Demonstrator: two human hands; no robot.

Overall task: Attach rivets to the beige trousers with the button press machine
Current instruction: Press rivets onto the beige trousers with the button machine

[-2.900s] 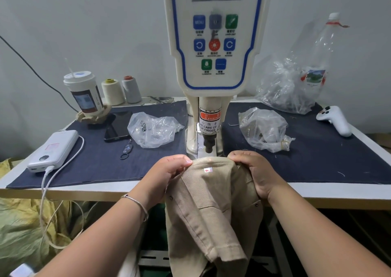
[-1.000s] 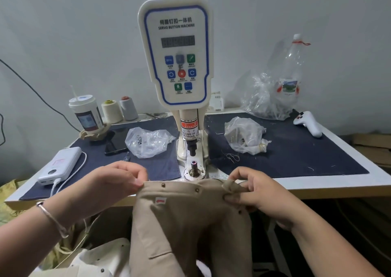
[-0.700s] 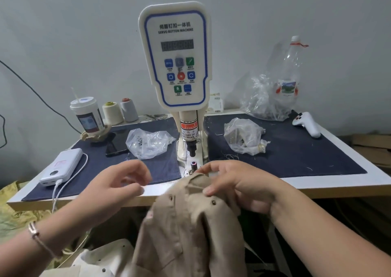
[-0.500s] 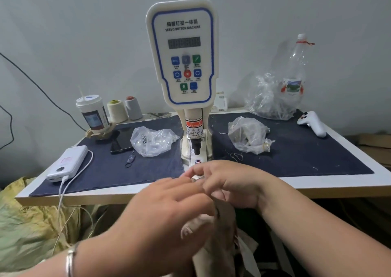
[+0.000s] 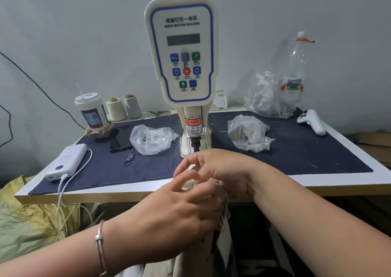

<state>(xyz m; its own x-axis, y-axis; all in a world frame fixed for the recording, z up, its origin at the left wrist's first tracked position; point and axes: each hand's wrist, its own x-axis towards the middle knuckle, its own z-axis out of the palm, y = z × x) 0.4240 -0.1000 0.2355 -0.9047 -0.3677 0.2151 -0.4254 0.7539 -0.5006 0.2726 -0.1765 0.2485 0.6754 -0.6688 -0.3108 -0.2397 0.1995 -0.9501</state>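
Note:
The beige trousers (image 5: 190, 264) hang bunched below the table's front edge, mostly hidden behind my hands. My left hand (image 5: 179, 209) grips the gathered fabric from the left, fingers curled round it. My right hand (image 5: 220, 170) sits just above it at the table edge, fingers curled over the top of the fabric in front of the press. The servo button machine (image 5: 182, 50) stands at the table's middle, and its punch (image 5: 194, 144) shows just above my right fingers. The lower die is hidden by my hands.
A dark cloth mat (image 5: 296, 149) covers the table. Plastic bags of parts lie left (image 5: 152, 139) and right (image 5: 247, 136) of the machine. A power bank (image 5: 67, 161), phone (image 5: 120, 139), cup (image 5: 92, 112), thread spools (image 5: 123, 108) and white controller (image 5: 312, 122) stand around.
The trousers went from spread out at the table edge to bunched between both hands. My left hand has come in from the left onto the fabric, and both hands now meet in front of the punch.

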